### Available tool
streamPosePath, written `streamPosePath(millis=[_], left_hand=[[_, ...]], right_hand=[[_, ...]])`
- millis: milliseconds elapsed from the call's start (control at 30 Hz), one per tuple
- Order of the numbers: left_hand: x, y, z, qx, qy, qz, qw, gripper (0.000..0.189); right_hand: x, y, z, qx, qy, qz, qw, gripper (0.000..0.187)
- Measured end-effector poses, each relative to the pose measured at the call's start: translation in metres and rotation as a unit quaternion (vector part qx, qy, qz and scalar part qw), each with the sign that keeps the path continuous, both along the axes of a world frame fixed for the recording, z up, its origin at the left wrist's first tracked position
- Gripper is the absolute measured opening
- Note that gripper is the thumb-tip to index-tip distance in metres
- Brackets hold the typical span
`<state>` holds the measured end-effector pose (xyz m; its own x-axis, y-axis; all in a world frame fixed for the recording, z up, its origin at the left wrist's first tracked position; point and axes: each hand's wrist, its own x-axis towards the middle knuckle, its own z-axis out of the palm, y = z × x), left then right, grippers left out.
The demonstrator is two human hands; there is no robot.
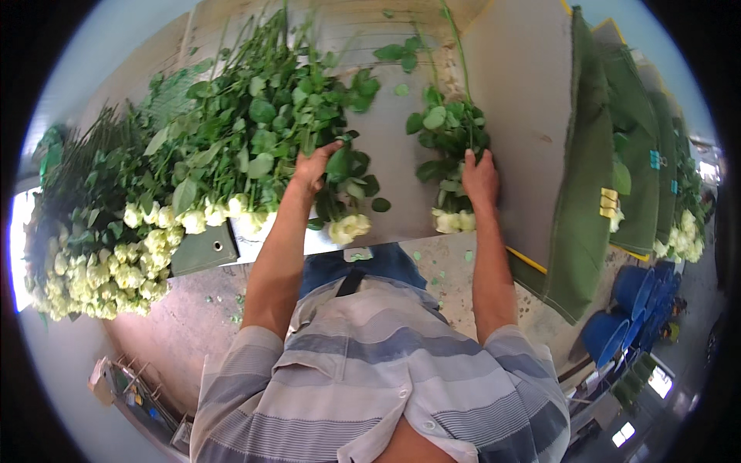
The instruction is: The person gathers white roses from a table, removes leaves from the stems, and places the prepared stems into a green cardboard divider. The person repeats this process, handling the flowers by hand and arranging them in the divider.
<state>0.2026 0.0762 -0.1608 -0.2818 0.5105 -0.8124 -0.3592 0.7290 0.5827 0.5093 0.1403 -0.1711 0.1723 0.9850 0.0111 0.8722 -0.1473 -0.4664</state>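
Long-stemmed white roses (194, 221) lie on a metal-topped table (399, 197), blooms towards me and stems pointing away. My left hand (315, 165) is at the right edge of the large pile, its fingers in among stems and leaves; a few pale blooms (349, 228) lie just below and right of it. Whether it grips a stem is hidden by the foliage. On the right, my right hand (480, 176) is on the stems and leaves of a small bunch of roses (454, 221) beside the upright panel, its fingers closed around the bunch's right side.
A grey upright panel (512, 116) bounds the right side. Beyond it hang green fabric covers (584, 173) with a yellow clip (608, 202). Blue buckets (605, 335) stand at the lower right. A denser heap of white roses (98, 283) lies far left, near a green cloth (202, 252).
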Motion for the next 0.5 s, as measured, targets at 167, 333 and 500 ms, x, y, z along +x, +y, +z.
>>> streamPosePath(millis=[167,333,500], left_hand=[[-0.018,-0.011,-0.047,0.125,-0.177,0.000,0.976,0.039],[-0.025,-0.003,-0.044,0.155,0.006,-0.068,0.986,0.044],[-0.067,0.007,-0.033,0.184,0.155,0.046,0.970,0.052]], right_hand=[[-0.090,-0.051,0.005,0.100,0.208,0.172,0.958,0.043],[-0.160,-0.052,-0.017,-0.189,0.377,0.142,0.895,0.033],[-0.131,-0.070,-0.043,-0.056,0.271,0.089,0.957,0.024]])
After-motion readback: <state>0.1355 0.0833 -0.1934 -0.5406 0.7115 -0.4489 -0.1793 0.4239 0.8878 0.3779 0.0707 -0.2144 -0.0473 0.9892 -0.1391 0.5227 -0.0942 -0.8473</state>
